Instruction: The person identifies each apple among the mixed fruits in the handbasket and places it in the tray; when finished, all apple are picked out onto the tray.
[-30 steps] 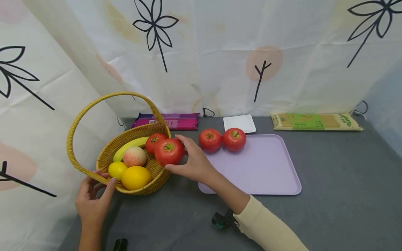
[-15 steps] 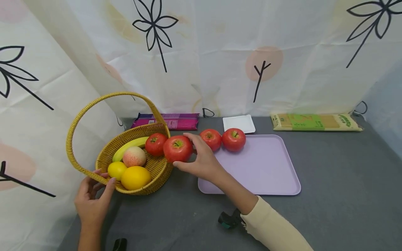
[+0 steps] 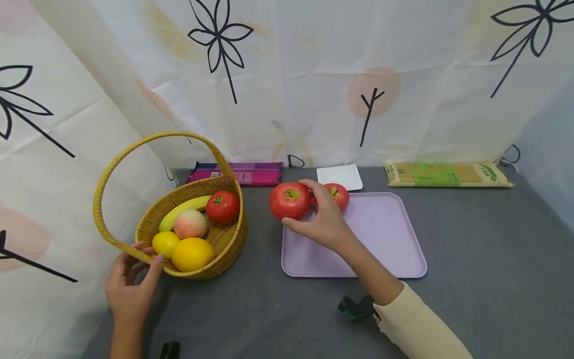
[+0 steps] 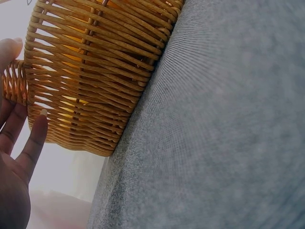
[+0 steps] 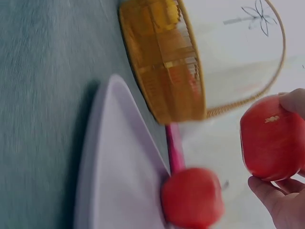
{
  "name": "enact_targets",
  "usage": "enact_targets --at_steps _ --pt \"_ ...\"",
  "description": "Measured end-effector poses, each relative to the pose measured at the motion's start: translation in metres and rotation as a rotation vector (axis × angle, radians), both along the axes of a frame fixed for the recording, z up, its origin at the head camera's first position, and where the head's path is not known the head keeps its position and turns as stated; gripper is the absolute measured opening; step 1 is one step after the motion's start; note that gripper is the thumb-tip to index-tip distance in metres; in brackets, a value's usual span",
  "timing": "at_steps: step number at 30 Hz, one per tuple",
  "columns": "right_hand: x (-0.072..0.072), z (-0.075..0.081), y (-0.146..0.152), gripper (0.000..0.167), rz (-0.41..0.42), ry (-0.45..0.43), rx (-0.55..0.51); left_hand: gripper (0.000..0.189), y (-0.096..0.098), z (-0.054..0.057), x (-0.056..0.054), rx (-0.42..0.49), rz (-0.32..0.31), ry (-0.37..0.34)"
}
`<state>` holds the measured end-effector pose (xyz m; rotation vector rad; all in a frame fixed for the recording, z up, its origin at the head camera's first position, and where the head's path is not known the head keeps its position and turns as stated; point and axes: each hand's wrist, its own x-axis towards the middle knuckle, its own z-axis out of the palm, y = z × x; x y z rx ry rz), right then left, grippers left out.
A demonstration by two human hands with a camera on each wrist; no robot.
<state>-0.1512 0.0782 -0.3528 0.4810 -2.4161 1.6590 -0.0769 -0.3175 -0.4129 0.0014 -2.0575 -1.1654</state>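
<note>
My right hand [image 3: 326, 219] grips a red apple [image 3: 289, 200] between thumb and fingers, above the far left corner of the lilac tray [image 3: 385, 249]. Another red apple [image 3: 338, 195] sits at the tray's far edge, partly behind the hand. In the right wrist view the held apple [image 5: 269, 138] hangs clear of the tray, and a red apple [image 5: 190, 198] rests on the tray below. My left hand [image 3: 132, 289] holds the yellow wicker basket [image 3: 230, 249] by its near left rim, at the handle's foot. The left wrist view shows fingers against the weave [image 4: 90, 71].
The basket holds a banana [image 3: 179, 212], a peach [image 3: 190, 224], a lemon [image 3: 165, 244], an orange-yellow fruit [image 3: 193, 254] and a tomato [image 3: 222, 206]. Along the back lie a purple packet [image 3: 257, 173], a white square [image 3: 340, 176] and a yellow-green packet [image 3: 448, 174]. A curtain hangs behind.
My right hand has carried the apple rightward from the basket's right rim to the tray's far left corner. The left hand has stayed on the basket rim.
</note>
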Motion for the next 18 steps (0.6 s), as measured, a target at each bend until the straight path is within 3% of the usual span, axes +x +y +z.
enact_targets --at_steps 9,18 --pt "-0.011 -0.001 0.055 0.083 -0.162 -0.035 -0.009 0.052 0.002 0.002 0.0 0.016 -0.003 0.012" --pt "-0.021 -0.001 0.109 0.082 -0.349 -0.114 0.134 0.051 0.002 0.001 -0.001 0.014 0.007 0.008"
